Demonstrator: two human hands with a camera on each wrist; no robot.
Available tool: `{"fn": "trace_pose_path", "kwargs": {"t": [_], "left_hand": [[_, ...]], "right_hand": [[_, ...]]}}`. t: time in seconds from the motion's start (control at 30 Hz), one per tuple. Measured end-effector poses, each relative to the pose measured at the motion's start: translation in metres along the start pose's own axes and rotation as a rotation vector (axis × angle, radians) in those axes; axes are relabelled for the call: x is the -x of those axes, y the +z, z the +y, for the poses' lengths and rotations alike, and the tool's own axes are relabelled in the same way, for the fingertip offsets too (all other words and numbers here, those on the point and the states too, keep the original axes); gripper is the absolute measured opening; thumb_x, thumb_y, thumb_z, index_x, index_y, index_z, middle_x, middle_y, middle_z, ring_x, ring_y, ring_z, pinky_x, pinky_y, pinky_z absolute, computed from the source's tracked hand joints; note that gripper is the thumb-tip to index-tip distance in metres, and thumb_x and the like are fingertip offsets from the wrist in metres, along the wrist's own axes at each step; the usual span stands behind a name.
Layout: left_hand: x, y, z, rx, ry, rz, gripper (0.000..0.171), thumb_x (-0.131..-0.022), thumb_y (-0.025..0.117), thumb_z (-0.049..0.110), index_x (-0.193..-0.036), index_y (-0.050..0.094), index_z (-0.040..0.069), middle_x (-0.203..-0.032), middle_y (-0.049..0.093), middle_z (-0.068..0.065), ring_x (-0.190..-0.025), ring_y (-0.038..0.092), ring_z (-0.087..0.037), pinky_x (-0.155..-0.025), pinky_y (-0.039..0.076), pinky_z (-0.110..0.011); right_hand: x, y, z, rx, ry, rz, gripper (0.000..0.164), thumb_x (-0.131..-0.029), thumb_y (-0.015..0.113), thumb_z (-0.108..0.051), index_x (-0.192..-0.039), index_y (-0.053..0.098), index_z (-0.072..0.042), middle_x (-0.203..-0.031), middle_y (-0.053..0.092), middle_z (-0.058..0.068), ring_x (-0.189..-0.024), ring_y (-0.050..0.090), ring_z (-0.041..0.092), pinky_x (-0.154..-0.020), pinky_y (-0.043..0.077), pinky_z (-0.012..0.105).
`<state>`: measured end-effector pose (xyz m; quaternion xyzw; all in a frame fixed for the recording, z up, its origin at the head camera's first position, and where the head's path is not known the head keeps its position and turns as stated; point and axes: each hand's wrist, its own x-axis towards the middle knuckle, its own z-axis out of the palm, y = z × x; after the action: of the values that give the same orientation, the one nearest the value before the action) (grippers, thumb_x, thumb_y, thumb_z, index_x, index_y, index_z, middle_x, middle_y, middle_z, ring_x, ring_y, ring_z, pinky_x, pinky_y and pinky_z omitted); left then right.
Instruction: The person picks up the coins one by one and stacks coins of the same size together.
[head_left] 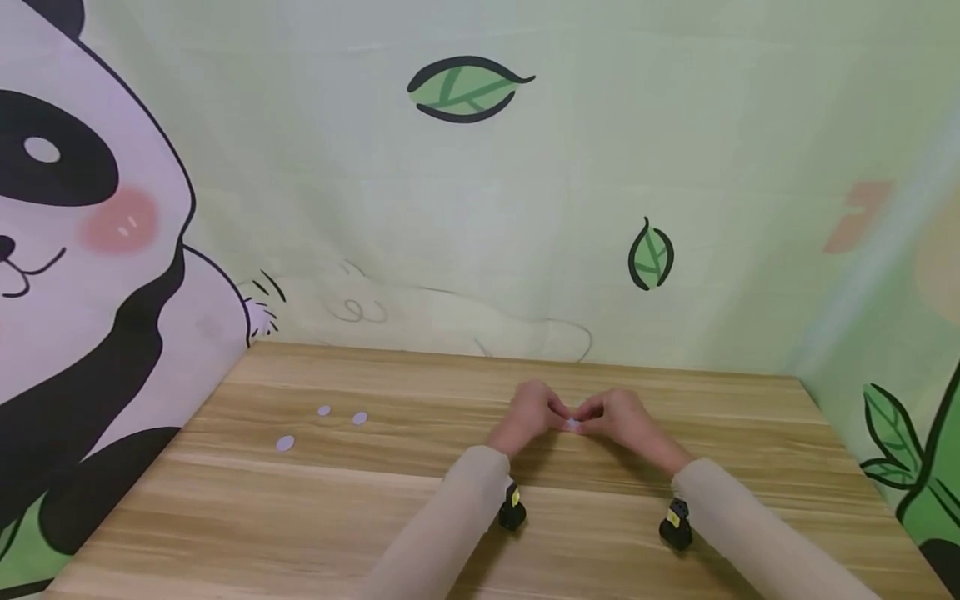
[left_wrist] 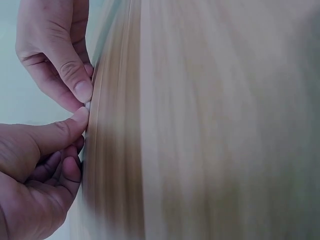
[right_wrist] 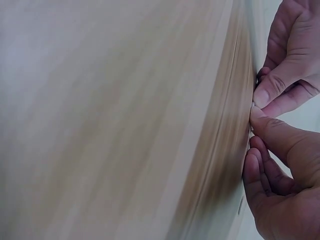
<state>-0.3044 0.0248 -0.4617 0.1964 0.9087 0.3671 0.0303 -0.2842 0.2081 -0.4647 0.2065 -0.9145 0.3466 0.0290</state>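
Note:
Over the far middle part of the table, my left hand (head_left: 534,412) and right hand (head_left: 622,417) meet fingertip to fingertip. Between them they pinch a small pale disc (head_left: 573,424), whitish-lilac and mostly covered by the fingers. The left wrist view has my left hand (left_wrist: 32,172) at lower left, its thumb and forefinger together. Only a thin whitish sliver of the disc (left_wrist: 88,105) shows there. Seen from the right wrist, my right hand (right_wrist: 287,170) pinches the near side while its other fingers curl in. Both hands are low, close to the tabletop.
Three loose pale discs, the nearest (head_left: 285,443), another (head_left: 324,410) and a third (head_left: 360,418), lie flat on the left side of the wooden table (head_left: 300,525). Behind the table hangs a pale green backdrop (head_left: 337,167) with a panda and leaves.

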Motion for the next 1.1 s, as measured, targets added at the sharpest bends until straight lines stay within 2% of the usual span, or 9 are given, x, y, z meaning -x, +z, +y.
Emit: {"fn": "trace_pose_path", "kwargs": {"t": [0.23,0.4,0.63,0.73,0.93,1.1], "left_hand": [[0.004,-0.011,-0.011,-0.009,0.011,0.026,0.011,-0.077,0.090,0.012,-0.083,0.082,0.007,-0.083,0.077,-0.004,-0.083,0.069,-0.012,-0.069,0.049,-0.019],[0.005,-0.019,-0.022,0.002,-0.022,0.028,0.010,-0.078,0.089,0.012,-0.083,0.082,0.006,-0.084,0.078,-0.005,-0.088,0.070,-0.016,-0.076,0.053,-0.024],[0.009,-0.032,-0.035,-0.004,-0.034,0.023,0.010,-0.079,0.087,0.012,-0.084,0.082,0.005,-0.085,0.078,-0.005,-0.087,0.068,-0.014,-0.074,0.051,-0.023],[0.010,-0.038,-0.040,-0.014,-0.045,0.025,0.010,-0.079,0.088,0.013,-0.084,0.082,0.006,-0.086,0.078,-0.005,-0.092,0.069,-0.017,-0.081,0.052,-0.026],[0.011,-0.045,-0.047,-0.026,-0.061,0.035,0.011,-0.079,0.088,0.015,-0.084,0.082,0.007,-0.086,0.078,-0.004,-0.092,0.069,-0.016,-0.082,0.052,-0.027],[0.012,-0.053,-0.051,-0.038,-0.051,0.031,0.011,-0.079,0.088,0.014,-0.083,0.082,0.006,-0.085,0.078,-0.004,-0.088,0.068,-0.017,-0.079,0.052,-0.028]], "right_hand": [[-0.012,0.010,-0.008,0.009,-0.018,-0.002,0.010,-0.083,0.084,-0.011,-0.089,0.080,-0.004,-0.087,0.078,0.005,-0.084,0.069,0.015,-0.074,0.051,0.026],[-0.020,0.019,-0.015,0.005,-0.019,-0.003,0.010,-0.084,0.083,-0.011,-0.090,0.080,-0.004,-0.087,0.078,0.005,-0.086,0.070,0.017,-0.076,0.052,0.028],[-0.032,0.031,-0.022,-0.004,0.014,-0.024,0.009,-0.085,0.083,-0.013,-0.091,0.081,-0.007,-0.087,0.078,0.002,-0.086,0.069,0.014,-0.078,0.053,0.031],[-0.037,0.035,-0.026,0.008,0.022,-0.030,0.009,-0.085,0.083,-0.014,-0.090,0.081,-0.007,-0.087,0.078,0.001,-0.085,0.069,0.013,-0.078,0.054,0.031],[-0.047,0.040,-0.037,0.052,-0.006,-0.052,0.010,-0.085,0.083,-0.016,-0.088,0.080,-0.007,-0.084,0.077,0.001,-0.082,0.067,0.011,-0.078,0.053,0.032],[-0.052,0.043,-0.043,0.035,-0.043,-0.066,0.008,-0.086,0.082,-0.014,-0.087,0.080,-0.007,-0.082,0.077,-0.002,-0.081,0.067,0.010,-0.078,0.053,0.033]]}}
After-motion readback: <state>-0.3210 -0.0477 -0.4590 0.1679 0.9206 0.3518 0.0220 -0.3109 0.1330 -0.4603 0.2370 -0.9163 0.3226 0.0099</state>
